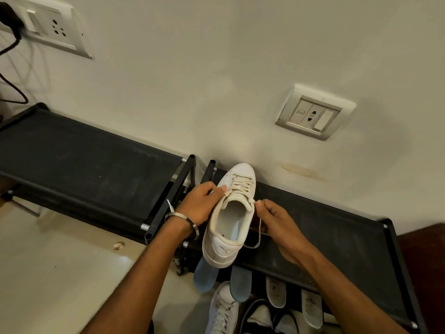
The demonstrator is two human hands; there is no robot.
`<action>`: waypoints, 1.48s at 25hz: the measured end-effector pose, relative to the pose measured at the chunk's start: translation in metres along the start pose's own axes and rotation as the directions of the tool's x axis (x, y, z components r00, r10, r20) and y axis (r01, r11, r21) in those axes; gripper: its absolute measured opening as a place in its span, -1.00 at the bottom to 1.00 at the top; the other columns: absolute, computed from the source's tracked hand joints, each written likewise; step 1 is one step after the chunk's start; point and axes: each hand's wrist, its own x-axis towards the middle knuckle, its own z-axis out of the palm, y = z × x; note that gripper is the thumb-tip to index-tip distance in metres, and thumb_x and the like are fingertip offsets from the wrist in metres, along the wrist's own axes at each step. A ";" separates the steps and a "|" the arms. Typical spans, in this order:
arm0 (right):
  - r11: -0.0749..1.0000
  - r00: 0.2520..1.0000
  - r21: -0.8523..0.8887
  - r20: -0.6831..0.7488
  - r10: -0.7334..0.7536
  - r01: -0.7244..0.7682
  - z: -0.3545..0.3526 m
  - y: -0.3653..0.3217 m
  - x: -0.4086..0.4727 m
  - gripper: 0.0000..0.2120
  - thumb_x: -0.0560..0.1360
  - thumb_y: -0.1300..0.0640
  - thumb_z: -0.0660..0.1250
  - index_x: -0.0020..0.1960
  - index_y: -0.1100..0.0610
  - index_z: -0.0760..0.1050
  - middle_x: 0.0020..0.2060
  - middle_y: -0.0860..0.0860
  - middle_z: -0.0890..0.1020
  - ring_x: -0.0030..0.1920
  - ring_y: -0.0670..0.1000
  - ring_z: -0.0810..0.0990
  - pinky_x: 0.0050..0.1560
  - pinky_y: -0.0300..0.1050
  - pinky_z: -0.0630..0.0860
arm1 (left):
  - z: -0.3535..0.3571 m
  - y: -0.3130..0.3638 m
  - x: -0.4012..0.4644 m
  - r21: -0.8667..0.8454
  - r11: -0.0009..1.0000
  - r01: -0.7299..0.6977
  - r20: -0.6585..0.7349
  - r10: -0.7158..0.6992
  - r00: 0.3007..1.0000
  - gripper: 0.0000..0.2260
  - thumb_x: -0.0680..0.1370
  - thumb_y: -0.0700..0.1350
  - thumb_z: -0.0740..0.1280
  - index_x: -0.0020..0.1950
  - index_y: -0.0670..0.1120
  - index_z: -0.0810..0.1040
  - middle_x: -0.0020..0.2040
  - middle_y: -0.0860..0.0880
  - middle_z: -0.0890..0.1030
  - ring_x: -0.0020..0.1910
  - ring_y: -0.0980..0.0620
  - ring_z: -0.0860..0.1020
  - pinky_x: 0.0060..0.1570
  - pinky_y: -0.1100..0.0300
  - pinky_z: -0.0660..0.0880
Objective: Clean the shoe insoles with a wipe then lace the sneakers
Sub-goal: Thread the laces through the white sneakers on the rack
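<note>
A white sneaker (228, 220) is held over the edge of a black rack, toe toward the wall, its cream laces (242, 184) threaded through most eyelets. My left hand (201, 203) pinches a lace end at the left top eyelet; the lace tip sticks out behind my wrist. My right hand (272, 218) pinches the other lace end at the right top eyelet, and its loose part loops down beside the heel. Below lie two blue insoles (204, 278) and two white insoles (275, 291). A second white sneaker (222, 309) sits on the floor.
Two black fabric-topped shoe racks (79, 165) stand against the wall, the right one (349, 249) under the sneaker. A black-and-white shoe (258, 317) lies near the bottom edge. Wall sockets (313, 114) sit above, one with a plugged cable (10, 25) at top left.
</note>
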 end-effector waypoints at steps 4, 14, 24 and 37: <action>0.943 0.993 0.312 0.010 0.118 -0.115 -0.005 0.000 -0.001 -0.76 0.64 0.06 0.20 0.01 0.23 0.51 -0.14 0.13 0.69 -0.07 0.12 0.69 0.05 0.04 0.63 | 0.000 0.002 0.003 -0.404 0.901 0.156 0.037 -0.155 0.987 -0.71 0.66 -0.07 0.17 -0.25 -0.06 0.29 -0.48 0.04 0.27 -0.49 0.10 0.24 -0.45 0.24 0.26; 0.988 0.986 -0.114 -0.117 -0.116 0.102 -0.014 -0.089 -0.015 -0.86 0.60 0.12 0.31 0.00 0.20 0.57 -0.39 0.02 0.58 -0.40 -0.05 0.48 -0.28 -0.16 0.54 | -0.003 0.051 -0.013 0.080 0.965 -0.248 -0.142 0.257 0.956 -0.89 0.59 -0.02 0.30 -0.04 -0.02 0.57 -0.25 0.09 0.59 -0.28 0.15 0.53 -0.20 0.18 0.48; 0.889 0.902 -0.286 -0.139 -0.408 0.358 -0.011 -0.201 -0.035 -0.92 0.59 0.16 0.29 0.03 0.13 0.54 -0.31 0.03 0.63 -0.41 -0.12 0.54 -0.37 -0.23 0.47 | -0.028 0.184 -0.032 0.522 0.700 -0.488 0.223 0.440 0.870 -0.82 0.50 -0.02 0.44 0.01 -0.10 0.62 -0.25 0.02 0.62 -0.28 0.09 0.53 -0.19 0.17 0.46; 0.791 0.925 0.541 -0.060 0.375 -0.286 0.013 -0.162 -0.080 -0.55 0.67 -0.10 0.07 0.02 0.22 0.55 -0.31 0.09 0.60 -0.36 0.00 0.53 -0.42 -0.21 0.49 | -0.041 0.214 -0.056 0.596 0.725 -0.345 -0.001 0.430 0.903 -0.81 0.51 0.01 0.42 -0.25 -0.03 0.70 -0.14 0.09 0.68 -0.09 0.11 0.59 -0.19 0.23 0.44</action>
